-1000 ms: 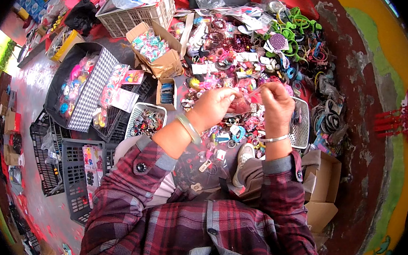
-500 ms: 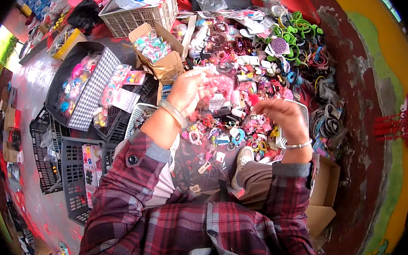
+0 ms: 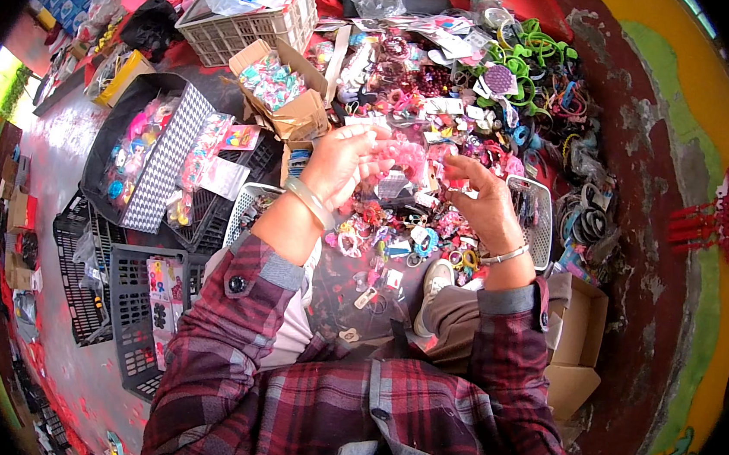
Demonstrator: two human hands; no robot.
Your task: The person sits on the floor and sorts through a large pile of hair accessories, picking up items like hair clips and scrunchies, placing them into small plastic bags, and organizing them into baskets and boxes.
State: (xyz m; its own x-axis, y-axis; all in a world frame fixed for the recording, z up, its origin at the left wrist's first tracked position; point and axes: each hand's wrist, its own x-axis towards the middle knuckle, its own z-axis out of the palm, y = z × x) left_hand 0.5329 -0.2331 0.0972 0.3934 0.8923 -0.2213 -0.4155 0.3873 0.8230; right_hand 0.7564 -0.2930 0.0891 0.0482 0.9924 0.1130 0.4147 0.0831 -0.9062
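Note:
My left hand (image 3: pixel 342 165) is closed at the fingertips on a pink, frilly loop that looks like a hair scrunchie (image 3: pixel 409 158), raised over the heap of hair accessories (image 3: pixel 434 225). To its right, my right hand (image 3: pixel 486 205) hovers with fingers bent and apart from the thumb. Its fingertips point at the scrunchie, and I see nothing held in them. Under both hands lie hair ties, clips and small carded pieces, mostly pink and red. A white perforated basket (image 3: pixel 543 210) stands beside my right wrist, and another white basket (image 3: pixel 243 208) is left of my left wrist.
A cardboard box (image 3: pixel 293 104) of small wrapped pieces and a grey crate (image 3: pixel 261 19) stand at the far left. Nearer are a black fabric bin (image 3: pixel 111 197) and dark plastic crates (image 3: pixel 132 328). Green headbands (image 3: pixel 532 47) lie far right. An open carton (image 3: pixel 581 333) is by my right knee.
My right hand has moved left and slightly down, closer to the pink scrunchie, uncovering the white basket on the right. My left hand stays nearly in place with the scrunchie.

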